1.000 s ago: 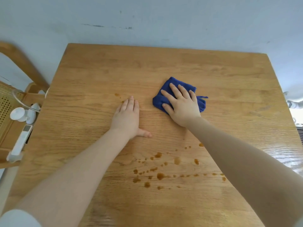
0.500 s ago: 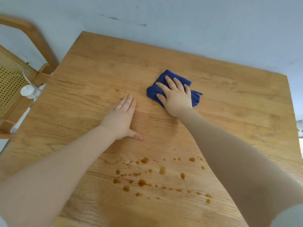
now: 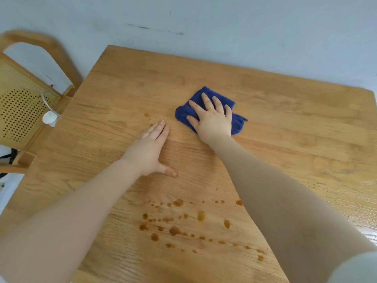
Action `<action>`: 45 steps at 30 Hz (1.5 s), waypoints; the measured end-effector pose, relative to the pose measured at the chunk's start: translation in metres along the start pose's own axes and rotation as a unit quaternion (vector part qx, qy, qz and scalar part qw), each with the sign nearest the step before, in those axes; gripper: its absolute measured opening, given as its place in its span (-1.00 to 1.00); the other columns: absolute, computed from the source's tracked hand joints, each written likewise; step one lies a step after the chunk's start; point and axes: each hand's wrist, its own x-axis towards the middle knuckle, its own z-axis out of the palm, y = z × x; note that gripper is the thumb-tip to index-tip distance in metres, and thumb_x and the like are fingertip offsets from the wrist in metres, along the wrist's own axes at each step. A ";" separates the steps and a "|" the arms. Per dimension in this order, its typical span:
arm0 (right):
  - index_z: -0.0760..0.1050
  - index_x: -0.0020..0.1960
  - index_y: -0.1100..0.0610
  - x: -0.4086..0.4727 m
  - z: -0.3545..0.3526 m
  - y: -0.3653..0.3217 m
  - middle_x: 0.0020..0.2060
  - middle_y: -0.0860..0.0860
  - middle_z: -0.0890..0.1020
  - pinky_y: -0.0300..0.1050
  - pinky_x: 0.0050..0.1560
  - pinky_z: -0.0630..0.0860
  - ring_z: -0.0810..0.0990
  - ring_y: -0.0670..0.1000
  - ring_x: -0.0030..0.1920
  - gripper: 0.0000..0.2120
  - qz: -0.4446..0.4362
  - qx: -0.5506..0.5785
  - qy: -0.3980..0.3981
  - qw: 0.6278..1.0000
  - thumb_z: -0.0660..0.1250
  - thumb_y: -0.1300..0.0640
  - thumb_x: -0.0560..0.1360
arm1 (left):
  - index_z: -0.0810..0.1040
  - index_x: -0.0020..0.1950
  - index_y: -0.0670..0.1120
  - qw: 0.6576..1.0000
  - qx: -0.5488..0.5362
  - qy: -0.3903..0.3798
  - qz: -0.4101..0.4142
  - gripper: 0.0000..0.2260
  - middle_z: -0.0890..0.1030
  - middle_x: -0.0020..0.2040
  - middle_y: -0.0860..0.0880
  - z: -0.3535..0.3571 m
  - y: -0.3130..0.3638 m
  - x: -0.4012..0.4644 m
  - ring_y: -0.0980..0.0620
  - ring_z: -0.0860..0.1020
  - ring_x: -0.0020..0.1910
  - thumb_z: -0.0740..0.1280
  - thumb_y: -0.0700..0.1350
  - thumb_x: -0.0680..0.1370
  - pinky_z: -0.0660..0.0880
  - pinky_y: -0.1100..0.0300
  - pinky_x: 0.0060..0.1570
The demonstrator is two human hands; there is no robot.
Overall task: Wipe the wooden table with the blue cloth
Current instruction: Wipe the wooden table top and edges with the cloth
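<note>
While the right hand point(image 3: 213, 119) presses flat with spread fingers, the bunched dark-blue cloth point(image 3: 236, 123) lies lengthwise toward the worktop's point(image 3: 285, 139) right edge; the left hand point(image 3: 149, 152) rests flat beside it.

Right hand point(image 3: 213, 121) presses blue cloth point(image 3: 237, 123) flat on wooden table point(image 3: 306, 129); left hand point(image 3: 150, 151) flat beside (brown droplets point(image 3: 175, 229) nearer the person)

Wooden chair point(image 3: 30, 111) at left, perforated cane panel, curved top rail. Small white object point(image 3: 49, 117) with clear curved piece beside chair; identity unclear. Pale blue-grey wall point(image 3: 224, 27) behind, dark scuff marks point(image 3: 143, 27) on it.
</note>
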 end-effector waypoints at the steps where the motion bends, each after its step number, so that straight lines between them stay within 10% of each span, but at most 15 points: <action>1: 0.12 0.46 -0.18 -0.002 0.000 -0.002 0.52 -0.02 0.03 0.17 0.44 -0.11 -0.04 0.11 0.51 -0.54 -0.007 -0.004 0.003 1.000 -0.02 -0.20 0.58 | -0.25 0.52 -0.08 1.000 -0.008 -0.003 0.004 0.18 -0.32 0.52 0.02 0.000 -0.002 0.000 0.07 -0.24 0.51 0.41 0.37 0.22 -0.12 0.09 0.50; 13: 0.20 0.42 -0.22 -0.015 0.010 -0.031 0.50 -0.08 0.13 0.13 0.45 -0.09 0.03 0.05 0.50 -0.55 -0.046 0.015 0.008 0.999 0.08 -0.22 0.55 | -0.13 0.54 -0.03 0.984 -0.155 0.061 0.070 -0.05 -0.14 0.55 0.09 -0.016 -0.059 -0.016 0.10 -0.09 0.52 0.44 0.13 0.39 -0.07 0.24 0.44; 28: 0.34 0.37 -0.14 -0.025 0.023 -0.070 0.45 0.01 0.29 0.15 0.38 0.14 0.23 0.15 0.44 -0.48 -0.072 0.005 0.031 0.997 -0.04 -0.25 0.49 | -0.33 0.50 -0.11 0.992 0.120 -0.035 0.002 0.19 -0.35 0.51 -0.14 -0.039 -0.136 0.007 -0.07 -0.30 0.50 0.33 0.43 0.24 -0.30 -0.05 0.43; 35: 0.20 0.43 -0.19 0.011 0.026 -0.090 0.50 -0.01 0.15 0.12 0.44 0.00 0.08 0.10 0.49 -0.54 0.072 -0.014 0.055 0.996 0.01 -0.21 0.55 | -0.26 0.52 -0.11 0.997 0.071 -0.013 0.029 0.20 -0.28 0.53 -0.13 -0.036 -0.142 0.005 -0.06 -0.19 0.52 0.40 0.39 0.21 -0.15 0.05 0.48; 45: 0.16 0.45 -0.20 0.000 0.026 -0.110 0.51 -0.03 0.13 0.13 0.44 0.01 0.07 0.10 0.49 -0.46 -0.020 -0.028 0.012 0.999 -0.13 -0.27 0.50 | -0.22 0.53 -0.10 0.998 0.046 0.004 0.032 0.20 -0.25 0.54 -0.11 -0.036 -0.142 0.005 -0.05 -0.18 0.53 0.42 0.38 0.19 -0.10 0.06 0.48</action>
